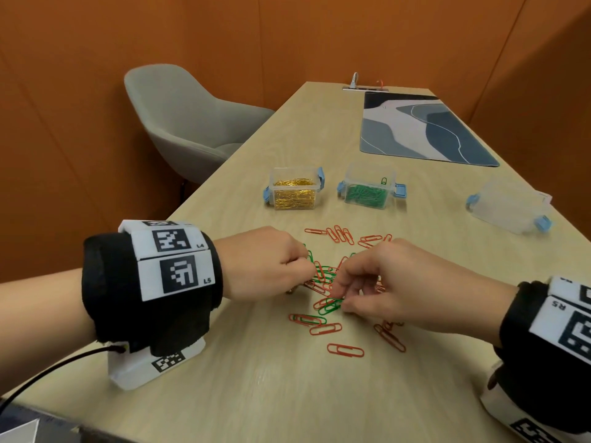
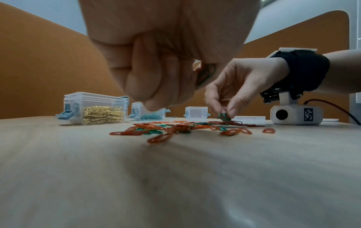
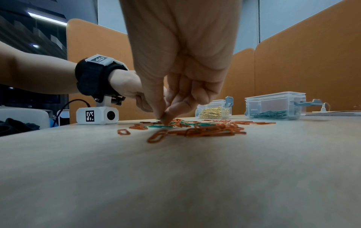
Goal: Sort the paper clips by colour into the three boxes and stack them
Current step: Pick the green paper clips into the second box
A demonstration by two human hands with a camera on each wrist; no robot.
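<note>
Now both hands in pile, frame centre: right hand (image 1: pixel 393 282) pinching green clips (image 1: pixel 331 306), left hand (image 1: pixel 268 263) curled round gathered clips. Clips light, stiff, slippery, tangle-prone; pinch at wire loop.

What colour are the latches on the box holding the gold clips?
Light blue latches on the clear box of gold clips; the head view shows them best.

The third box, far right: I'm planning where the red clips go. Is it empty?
Empty. The third box shows only clear walls, while the red clips lie loose on the table.
</note>
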